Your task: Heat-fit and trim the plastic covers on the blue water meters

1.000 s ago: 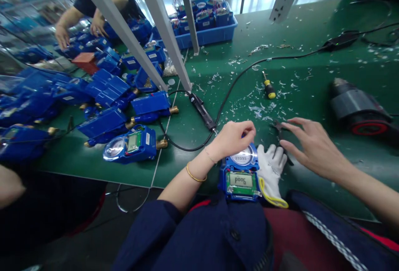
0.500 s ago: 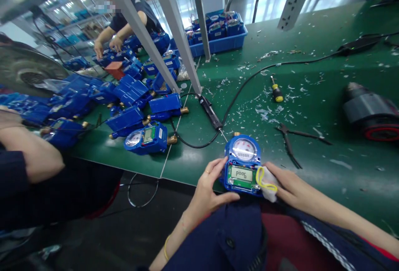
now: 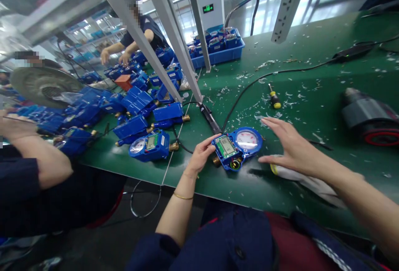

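Observation:
A blue water meter (image 3: 238, 149) lies on the green bench in front of me, turned sideways. Its round dial faces right and its small display board faces left. My left hand (image 3: 201, 156) grips the display end, fingers and thumb at the housing's edge. To the right of the dial, my right hand (image 3: 288, 148) hovers with thumb and fingers spread, holding nothing. Under my right wrist lies a whitish cloth item with a yellow edge (image 3: 307, 183), partly hidden and blurred. A black electric screwdriver (image 3: 209, 118) rests just behind the meter.
Another open meter (image 3: 149, 145) and many blue housings (image 3: 135, 100) cover the left side. A yellow-black screwdriver (image 3: 274, 97), partly hidden pliers (image 3: 321, 144) and a heat gun (image 3: 369, 117) lie right. Metal posts (image 3: 170, 25) rise behind. Co-workers' hands (image 3: 120, 57) are at left.
The meter has turned about a quarter, its dial now pointing right. My right hand has come off it and opened; the whitish item now lies on the bench. My left hand stays on the meter.

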`<action>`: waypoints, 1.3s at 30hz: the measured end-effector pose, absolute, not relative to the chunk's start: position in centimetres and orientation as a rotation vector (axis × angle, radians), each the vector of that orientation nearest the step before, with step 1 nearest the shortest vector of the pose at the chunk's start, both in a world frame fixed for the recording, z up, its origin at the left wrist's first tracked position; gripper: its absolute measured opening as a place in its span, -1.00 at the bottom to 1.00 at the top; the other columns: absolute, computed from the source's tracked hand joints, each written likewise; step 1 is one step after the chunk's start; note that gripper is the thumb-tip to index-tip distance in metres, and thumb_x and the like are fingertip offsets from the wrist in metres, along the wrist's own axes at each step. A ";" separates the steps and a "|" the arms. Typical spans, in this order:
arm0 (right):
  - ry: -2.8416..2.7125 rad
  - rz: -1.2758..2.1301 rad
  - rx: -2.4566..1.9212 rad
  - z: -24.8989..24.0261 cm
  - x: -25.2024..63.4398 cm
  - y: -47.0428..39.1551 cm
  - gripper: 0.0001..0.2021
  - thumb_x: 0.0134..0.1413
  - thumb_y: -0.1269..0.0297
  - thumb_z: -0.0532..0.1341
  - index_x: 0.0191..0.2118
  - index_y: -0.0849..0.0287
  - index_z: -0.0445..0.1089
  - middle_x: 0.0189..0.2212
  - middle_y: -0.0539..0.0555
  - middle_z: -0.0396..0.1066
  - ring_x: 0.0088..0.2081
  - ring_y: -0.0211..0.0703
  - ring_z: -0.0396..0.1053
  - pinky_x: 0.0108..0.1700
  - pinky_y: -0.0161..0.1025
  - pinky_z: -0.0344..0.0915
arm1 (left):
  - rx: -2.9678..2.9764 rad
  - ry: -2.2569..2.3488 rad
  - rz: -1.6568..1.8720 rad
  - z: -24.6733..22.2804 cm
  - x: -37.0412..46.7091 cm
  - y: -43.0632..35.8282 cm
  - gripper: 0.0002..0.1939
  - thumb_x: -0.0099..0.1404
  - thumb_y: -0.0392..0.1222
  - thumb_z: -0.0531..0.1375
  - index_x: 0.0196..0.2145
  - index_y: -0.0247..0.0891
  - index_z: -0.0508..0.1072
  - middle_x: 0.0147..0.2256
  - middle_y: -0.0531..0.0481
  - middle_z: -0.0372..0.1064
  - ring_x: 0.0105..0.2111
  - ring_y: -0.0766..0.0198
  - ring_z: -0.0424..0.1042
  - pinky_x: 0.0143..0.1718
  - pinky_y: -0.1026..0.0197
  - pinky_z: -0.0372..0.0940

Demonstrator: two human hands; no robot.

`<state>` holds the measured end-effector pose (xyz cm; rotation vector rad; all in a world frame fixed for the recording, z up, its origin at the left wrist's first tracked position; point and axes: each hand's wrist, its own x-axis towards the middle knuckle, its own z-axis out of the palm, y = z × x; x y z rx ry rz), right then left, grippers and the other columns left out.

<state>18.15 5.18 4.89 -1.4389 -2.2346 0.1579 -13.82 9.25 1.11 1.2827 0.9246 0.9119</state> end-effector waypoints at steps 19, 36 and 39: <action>-2.269 0.501 -1.171 2.4 11.7 9.1 -0.05 -0.07 -0.09 0.38 0.34 0.25 0.00 0.08 0.32 0.24 0.01 0.14 0.37 -0.01 0.01 0.43 | 1.730 1.218 0.780 7.1 -13.1 9.0 -0.20 -0.06 -0.12 0.52 0.13 -0.18 0.35 0.19 -0.17 0.30 0.22 -0.03 0.28 0.28 -0.05 0.19; -2.246 0.525 -1.181 2.5 11.8 8.0 -0.10 -0.13 0.00 0.43 0.25 0.24 0.03 0.01 0.29 0.25 -0.03 0.14 0.35 -0.05 0.04 0.44 | 1.699 1.176 0.843 6.6 -13.3 8.4 -0.20 -0.12 -0.19 0.53 0.09 -0.24 0.40 0.10 -0.20 0.39 0.13 -0.08 0.40 0.20 -0.03 0.32; -2.227 0.614 -1.135 2.5 12.0 7.8 -0.12 -0.10 -0.02 0.41 0.25 0.23 0.03 0.01 0.26 0.23 -0.04 0.08 0.35 -0.04 -0.01 0.44 | 1.642 1.146 0.860 6.2 -13.5 8.0 -0.18 -0.15 -0.23 0.54 0.09 -0.22 0.41 0.10 -0.19 0.40 0.14 -0.07 0.39 0.22 -0.03 0.30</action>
